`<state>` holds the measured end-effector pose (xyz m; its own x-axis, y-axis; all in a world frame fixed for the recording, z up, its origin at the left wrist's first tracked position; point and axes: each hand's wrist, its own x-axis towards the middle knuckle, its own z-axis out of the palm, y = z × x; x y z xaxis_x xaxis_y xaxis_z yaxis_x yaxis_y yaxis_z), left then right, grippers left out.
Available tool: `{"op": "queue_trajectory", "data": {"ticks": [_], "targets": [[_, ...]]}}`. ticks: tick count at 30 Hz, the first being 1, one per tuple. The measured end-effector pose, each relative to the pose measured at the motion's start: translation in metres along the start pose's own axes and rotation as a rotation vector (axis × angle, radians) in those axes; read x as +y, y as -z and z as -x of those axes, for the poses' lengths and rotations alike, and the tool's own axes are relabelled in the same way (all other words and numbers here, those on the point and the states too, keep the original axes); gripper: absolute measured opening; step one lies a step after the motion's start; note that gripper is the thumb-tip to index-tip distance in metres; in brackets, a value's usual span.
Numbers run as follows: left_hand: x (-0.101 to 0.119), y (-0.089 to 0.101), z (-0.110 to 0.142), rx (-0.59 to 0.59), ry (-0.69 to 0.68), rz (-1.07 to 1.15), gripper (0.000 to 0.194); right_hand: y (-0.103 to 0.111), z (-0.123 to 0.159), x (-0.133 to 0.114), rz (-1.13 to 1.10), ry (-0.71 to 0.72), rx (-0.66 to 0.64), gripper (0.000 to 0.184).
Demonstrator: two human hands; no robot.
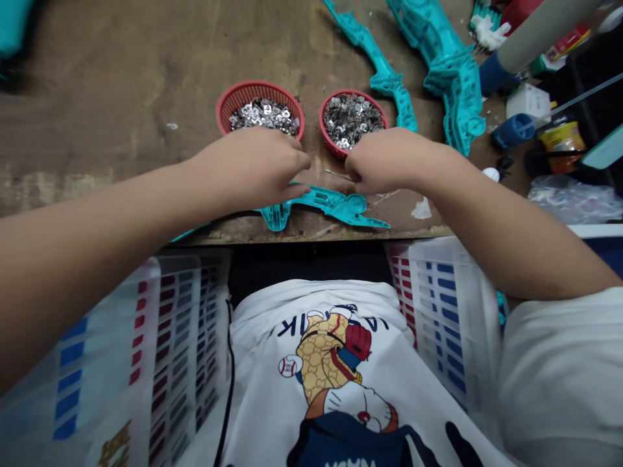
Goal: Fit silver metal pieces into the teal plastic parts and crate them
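Close to the table's front edge lies a long teal plastic part (335, 203), with molded ribs and a round end feature. My left hand (260, 162) is over its left stretch, thumb at the part's upper edge. A gap shows between that thumb and the index finger; the other fingers are curled. My right hand (384, 159) has its fingers bent together, just in front of the right red basket (333, 148); anything in them is hidden. Near those fingertips is a thin metal rod (335, 174). Small metal clips (353, 117) fill this basket.
Another red basket (228, 97) with metal clips stands behind my left hand. More teal parts (452, 78) lie at the back right. Bottles, a blue cup (513, 130) and plastic wrap (574, 198) crowd the right side. White crates (438, 305) flank my lap below the table.
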<state>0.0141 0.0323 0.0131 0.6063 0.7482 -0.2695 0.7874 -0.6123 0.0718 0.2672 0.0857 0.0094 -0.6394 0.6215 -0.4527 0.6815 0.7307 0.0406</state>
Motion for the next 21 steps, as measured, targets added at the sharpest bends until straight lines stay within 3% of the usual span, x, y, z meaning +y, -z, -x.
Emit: {"op": "queue_trajectory", "data": {"ticks": [2, 5, 9, 13, 17, 21], "targets": [[0.008, 0.011, 0.004, -0.031, 0.044, -0.007, 0.044, 0.018, 0.010, -0.013, -0.045, 0.033, -0.080, 0.028], [0.018, 0.010, 0.005, -0.063, 0.059, -0.049, 0.043, 0.028, 0.013, -0.028, -0.082, 0.071, -0.098, 0.032], [0.029, -0.005, 0.005, -0.108, -0.031, -0.155, 0.042, 0.021, 0.006, -0.035, -0.048, 0.055, -0.085, 0.029], [0.038, -0.007, 0.010, -0.177, -0.050, -0.253, 0.043, 0.020, 0.003, -0.038, -0.028, 0.053, -0.103, 0.033], [0.039, -0.010, 0.009, -0.146, -0.033, -0.210, 0.049, 0.023, 0.004, -0.042, 0.007, 0.050, -0.128, 0.036], [0.034, -0.025, 0.005, -0.118, -0.024, -0.170, 0.053, 0.020, 0.002, -0.044, 0.023, 0.051, -0.122, 0.036]]}}
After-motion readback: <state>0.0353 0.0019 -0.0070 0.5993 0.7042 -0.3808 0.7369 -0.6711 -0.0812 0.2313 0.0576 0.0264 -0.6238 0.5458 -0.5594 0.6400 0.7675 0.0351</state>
